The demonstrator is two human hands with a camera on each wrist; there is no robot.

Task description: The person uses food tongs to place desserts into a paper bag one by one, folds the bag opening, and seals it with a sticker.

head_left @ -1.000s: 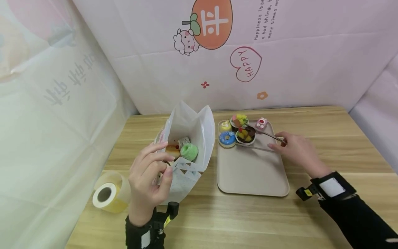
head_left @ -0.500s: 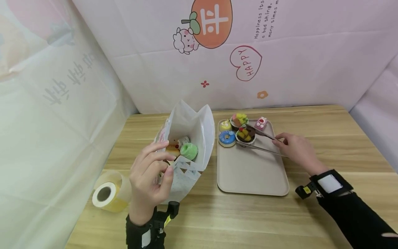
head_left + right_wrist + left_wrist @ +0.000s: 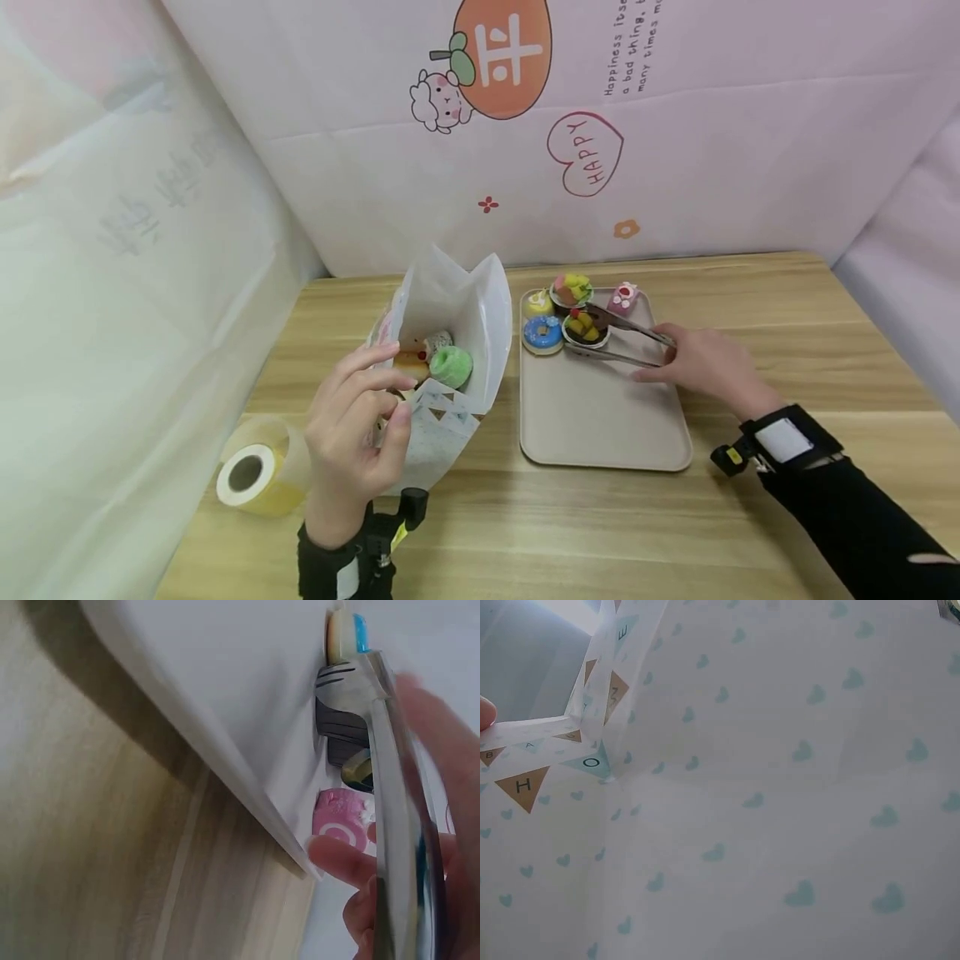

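**Right thumb back on tongs; dark fruit cup remains on tray**

Working from largest to smallest, we find the wooden table carrying the tray, with an open paper bag left of it and a tape roll farther left. Inside the bag we note a green roll, among other items.

The left hand, left of the tray, has its fingers curved over the bag's mouth; we cannot tell whether they pinch the rim. The right hand, at the tray's right edge, grips the tongs.

Principal change: half a second ago the lower tong arm ran bare under the right hand, with no thumb visible; the thumb now lies on that arm. The tong ends flank the dark fruit cup near the tray's far left corner. The cup has not left its place beside the blue doughnut.

We judge this a renewed hold on the tongs, with the cup bracketed but not lifted. Firm contact with the cup cannot be confirmed.
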